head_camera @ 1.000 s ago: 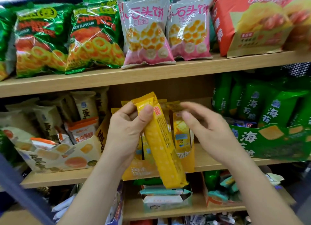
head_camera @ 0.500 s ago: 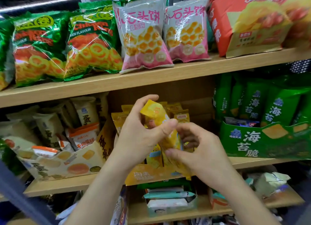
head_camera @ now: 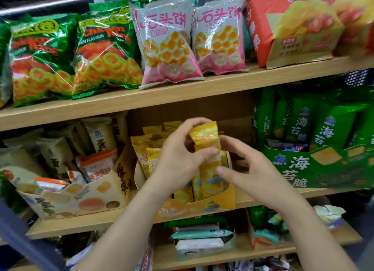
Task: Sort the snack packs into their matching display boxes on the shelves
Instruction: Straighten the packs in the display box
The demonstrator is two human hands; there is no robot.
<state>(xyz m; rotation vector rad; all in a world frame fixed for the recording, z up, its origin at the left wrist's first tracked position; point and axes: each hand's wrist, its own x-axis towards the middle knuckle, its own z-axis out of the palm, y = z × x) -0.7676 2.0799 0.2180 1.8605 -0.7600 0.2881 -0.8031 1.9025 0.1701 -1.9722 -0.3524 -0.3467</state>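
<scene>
A long yellow snack pack (head_camera: 205,138) stands upright in the yellow display box (head_camera: 212,207) on the middle shelf, among several matching yellow packs. My left hand (head_camera: 178,161) grips it near the top, thumb across its front. My right hand (head_camera: 249,173) is just right of it, and its thumb presses the pack's lower front over the box. The pack's bottom end is hidden inside the box.
A cream display box (head_camera: 81,200) of beige packs stands to the left, a green display box (head_camera: 323,169) of green packs to the right. Green, pink and red bags line the top shelf (head_camera: 202,88). More packs and boxes sit on the lower shelf (head_camera: 232,256).
The yellow pack has gone from hanging in front of the shelf down into the yellow box. My right hand closed in from the right and now touches its lower part.
</scene>
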